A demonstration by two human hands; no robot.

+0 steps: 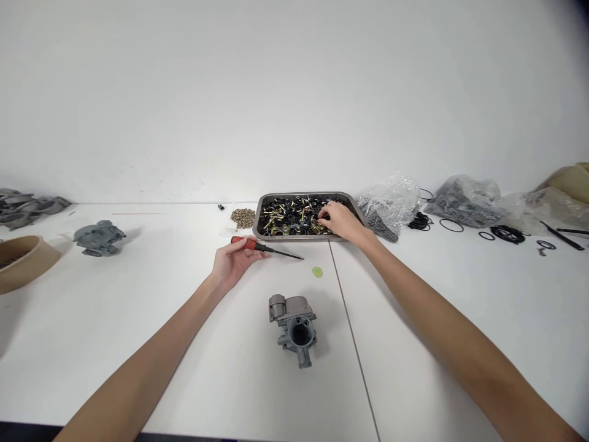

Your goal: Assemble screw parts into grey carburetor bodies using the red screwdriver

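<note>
My left hand (232,264) is closed round the red handle of a screwdriver (251,244), whose dark shaft points right, just in front of the tray. My right hand (338,220) reaches into the right side of a dark metal tray (258,236) full of small black and brass-coloured parts (294,212). Its fingertips are bent down among the parts; whether they pinch one is hidden. A grey metal carburetor (294,331) stands on the table nearer to me. Between it and the tray lies a small yellow-green disc (317,272) with a hole.
Left of the tray are a pile of small brass pieces (242,218) and a second carburetor body (99,238). A beige bowl (27,264) stands far left. Plastic bags of grey parts (462,199) and black rubber rings (507,234) lie right. A seam (352,334) crosses the table.
</note>
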